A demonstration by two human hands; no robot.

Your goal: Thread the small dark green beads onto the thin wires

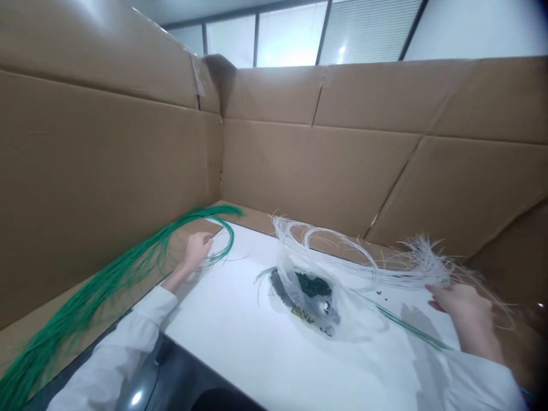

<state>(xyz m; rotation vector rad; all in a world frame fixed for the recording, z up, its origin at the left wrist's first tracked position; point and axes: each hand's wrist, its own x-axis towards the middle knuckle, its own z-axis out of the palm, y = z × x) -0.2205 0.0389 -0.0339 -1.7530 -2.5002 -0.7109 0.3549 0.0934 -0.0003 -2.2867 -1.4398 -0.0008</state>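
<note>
My left hand is at the left edge of the white table, fingers curled, beside the looped end of a long bundle of green strands. Whether a thin strand lies in its fingers I cannot make out. At the right, my right hand has its fingers drawn together just below the frayed end of a bundle of white strands. What those fingers grip, if anything, is too small to see. Between the hands lies an open clear plastic bag holding small dark green pieces.
Thin green strands lie right of the bag, near several tiny dark bits. Tall cardboard walls enclose the back and left of the white table. The table's front edge drops off to a dark floor.
</note>
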